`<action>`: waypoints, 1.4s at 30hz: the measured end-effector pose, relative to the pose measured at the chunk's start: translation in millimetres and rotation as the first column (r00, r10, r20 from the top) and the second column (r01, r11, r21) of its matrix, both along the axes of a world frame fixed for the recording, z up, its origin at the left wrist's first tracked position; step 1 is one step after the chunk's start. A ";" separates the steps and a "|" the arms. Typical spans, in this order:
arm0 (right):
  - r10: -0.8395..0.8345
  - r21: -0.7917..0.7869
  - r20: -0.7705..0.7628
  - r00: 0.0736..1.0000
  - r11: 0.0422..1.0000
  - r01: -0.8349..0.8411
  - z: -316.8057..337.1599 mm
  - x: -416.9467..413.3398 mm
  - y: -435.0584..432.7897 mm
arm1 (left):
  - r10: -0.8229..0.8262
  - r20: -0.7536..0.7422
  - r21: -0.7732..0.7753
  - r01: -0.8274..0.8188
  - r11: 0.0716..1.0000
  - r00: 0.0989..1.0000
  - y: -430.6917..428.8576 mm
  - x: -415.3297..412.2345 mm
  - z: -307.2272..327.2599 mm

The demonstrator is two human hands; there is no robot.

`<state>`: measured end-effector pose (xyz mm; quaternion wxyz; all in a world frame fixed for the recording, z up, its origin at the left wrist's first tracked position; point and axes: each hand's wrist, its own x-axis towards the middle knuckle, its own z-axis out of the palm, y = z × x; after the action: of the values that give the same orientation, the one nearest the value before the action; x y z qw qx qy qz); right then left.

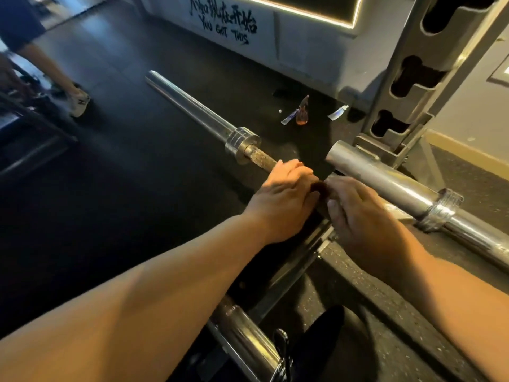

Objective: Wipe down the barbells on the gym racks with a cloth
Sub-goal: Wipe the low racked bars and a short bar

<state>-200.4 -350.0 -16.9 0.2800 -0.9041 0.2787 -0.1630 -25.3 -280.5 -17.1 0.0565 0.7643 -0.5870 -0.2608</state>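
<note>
- Dark rubber floor throughout, speckled at lower right.
- Nearest: chrome sleeve at the bottom edge, between the forearms.
- Midway: left hand curled over the rusty barbell; right hand just beside it, fingers curled on a dark cloth wadded against the bar; shaft beneath hidden by both hands.
- At right: second barbell crossing near the right hand, its end by the rack upright.
- Beyond: wrappers littering the floor; another person's shoe far left; lettered wall.

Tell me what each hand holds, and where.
The left hand grips the long steel barbell by its rusty shaft, near the collar. The right hand seems to hold a dark cloth against that shaft.
</note>
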 end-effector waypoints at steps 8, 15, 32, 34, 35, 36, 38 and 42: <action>0.078 -0.008 -0.329 0.941 0.996 -0.085 -16.2 31.6 -6.1 | 0.045 0.383 -0.215 0.042 0.976 0.923 -12.7 40.9 -10.3; 0.100 0.104 -0.271 0.957 0.992 -0.074 -27.0 38.2 -14.7 | 0.045 -0.034 -0.124 -0.049 0.991 0.998 14.3 28.4 -17.3; 0.144 0.128 -0.322 0.936 0.986 -0.108 -17.1 37.3 -20.5 | 0.293 -0.002 -0.061 -0.292 0.954 0.956 22.0 51.6 -31.7; 0.145 0.137 -0.337 0.930 0.985 -0.104 -14.7 37.6 -21.5 | 0.311 -0.047 -0.046 -0.313 0.949 0.949 20.0 47.5 -30.2; 0.142 0.141 -0.336 0.931 0.985 -0.099 -14.5 37.6 -20.9 | 0.294 -0.042 -0.057 -0.296 0.954 0.955 15.9 44.4 -29.8; 0.139 0.140 -0.332 0.933 0.985 -0.097 -14.2 37.6 -19.9 | 0.275 -0.023 -0.061 -0.275 0.959 0.961 10.0 41.3 -27.0; 0.136 0.130 -0.332 0.933 0.987 -0.098 -13.7 36.5 -18.7 | 0.208 0.136 -0.139 -0.189 0.972 0.969 -2.9 44.6 -19.6; 0.141 0.118 -0.341 0.930 0.987 -0.107 -12.3 36.4 -17.7 | -0.131 0.588 -0.057 0.202 0.978 0.798 -37.4 67.6 -1.4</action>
<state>-164.0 -367.6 -29.1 0.2797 -0.9197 0.2737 0.0312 42.3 -317.9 -18.5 -0.1040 0.7481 -0.6552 0.0157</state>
